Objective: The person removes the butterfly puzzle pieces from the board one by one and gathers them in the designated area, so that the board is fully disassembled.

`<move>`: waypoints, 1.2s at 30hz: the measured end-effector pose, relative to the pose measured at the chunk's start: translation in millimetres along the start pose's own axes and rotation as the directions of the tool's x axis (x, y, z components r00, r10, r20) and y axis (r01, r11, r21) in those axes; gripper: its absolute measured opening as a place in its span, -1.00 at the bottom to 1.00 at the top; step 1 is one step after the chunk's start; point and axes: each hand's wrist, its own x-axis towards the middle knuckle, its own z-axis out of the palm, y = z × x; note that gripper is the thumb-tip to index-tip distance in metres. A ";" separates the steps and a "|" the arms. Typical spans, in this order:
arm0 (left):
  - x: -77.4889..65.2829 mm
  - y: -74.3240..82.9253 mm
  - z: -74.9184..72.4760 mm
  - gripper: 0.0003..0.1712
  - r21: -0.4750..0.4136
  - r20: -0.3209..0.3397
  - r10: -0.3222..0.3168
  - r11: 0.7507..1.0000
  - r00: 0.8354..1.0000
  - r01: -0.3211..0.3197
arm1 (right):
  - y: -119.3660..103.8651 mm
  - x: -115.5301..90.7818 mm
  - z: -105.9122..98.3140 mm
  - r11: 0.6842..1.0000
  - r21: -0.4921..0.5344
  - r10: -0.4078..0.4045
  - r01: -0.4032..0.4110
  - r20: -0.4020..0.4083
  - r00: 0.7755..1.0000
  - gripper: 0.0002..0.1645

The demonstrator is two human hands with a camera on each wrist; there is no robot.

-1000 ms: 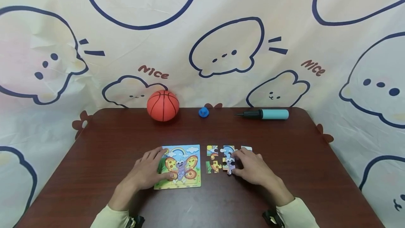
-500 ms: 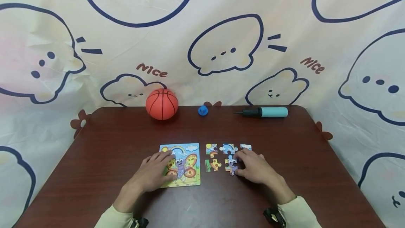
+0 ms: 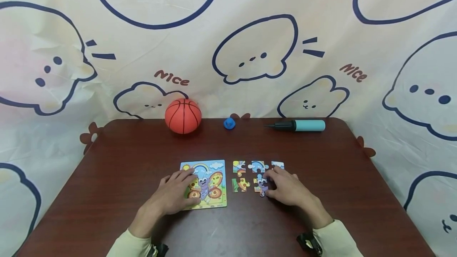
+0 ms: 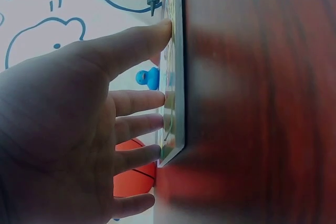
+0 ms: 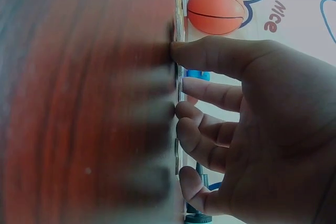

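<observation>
My left hand rests on the left part of a butterfly picture puzzle board, fingers straight and spread. The left wrist view shows its thumb and fingertips at the face of the board. My right hand pinches a purple butterfly-body puzzle piece lying on the table, thumb at its lower right and forefinger higher up. In the right wrist view my right hand has its thumb and fingertips low at the table surface, the other fingers bent.
Beside the held piece lie loose puzzle pieces: a rainbow one, a sun one, a wing one and a sky one partly under my fingers. Behind stand a small basketball, a blue rubber duck and a teal-and-black pump.
My left hand has slid right, farther over the board. My right hand has shifted slightly right with the body piece, which now sits apart from the rainbow piece. The last half second shows little motion.
</observation>
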 end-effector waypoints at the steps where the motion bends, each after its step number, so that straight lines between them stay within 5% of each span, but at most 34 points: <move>1: -0.4 -0.2 -0.1 -0.17 0.001 0.003 -0.002 1.000 1.000 0.002 | -0.7 0.5 0.0 1.000 -0.001 0.000 0.000 0.001 1.000 -0.54; 17: 0.8 0.9 0.6 -0.21 -0.005 0.010 0.004 1.000 1.000 -0.003 | -29.1 9.8 5.9 0.994 0.021 -0.103 0.104 -0.066 0.993 -0.56; 27: -0.9 -0.9 0.3 -0.17 -0.001 0.005 -0.003 1.000 1.000 0.003 | -87.9 34.2 20.3 0.973 -0.023 -0.229 0.229 0.013 0.973 -0.43; 36: -0.6 -1.0 -0.7 -0.15 -0.017 0.003 0.006 1.000 1.000 -0.006 | -115.2 51.2 28.2 0.978 -0.060 -0.196 0.200 0.066 0.978 -0.39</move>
